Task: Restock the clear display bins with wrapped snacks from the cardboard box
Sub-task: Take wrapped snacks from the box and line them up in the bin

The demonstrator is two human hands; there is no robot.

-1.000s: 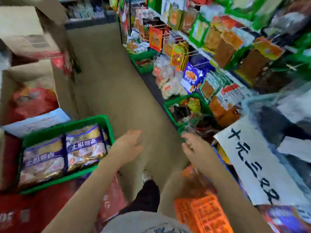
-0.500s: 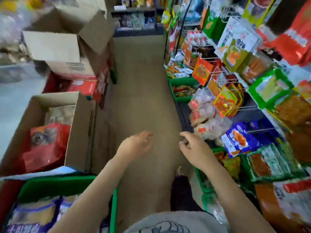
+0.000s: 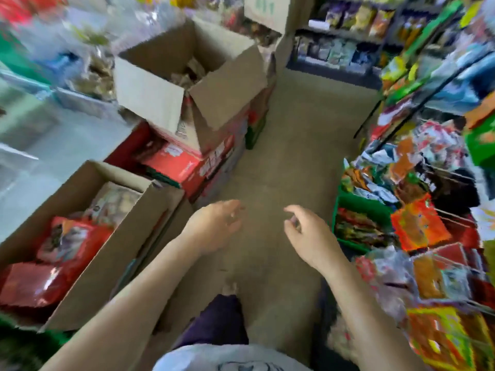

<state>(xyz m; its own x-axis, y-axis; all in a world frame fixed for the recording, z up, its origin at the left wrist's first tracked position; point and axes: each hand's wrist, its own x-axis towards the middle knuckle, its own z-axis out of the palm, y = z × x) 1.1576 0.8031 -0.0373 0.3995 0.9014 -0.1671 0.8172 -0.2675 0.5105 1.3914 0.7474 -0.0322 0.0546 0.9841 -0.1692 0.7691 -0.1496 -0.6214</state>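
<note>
Left hand (image 3: 214,226): empty, fingers loosely curled, over the aisle floor (image 3: 302,156).
Right hand (image 3: 308,234): empty, fingers loosely curled.
Cardboard box (image 3: 107,253): open at the floor's left edge, red snack packs (image 3: 67,242) inside.
Display bins: not identifiable in the blur.

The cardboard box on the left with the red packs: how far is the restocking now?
Done: nothing can be confirmed; no clear bin can be made out in this blurred view. In hand: nothing. The left hand and right hand hang empty over the aisle floor, fingers loosely curled. Left: the near cardboard box holds several red snack packs, and a second open box behind also looks filled.
</note>
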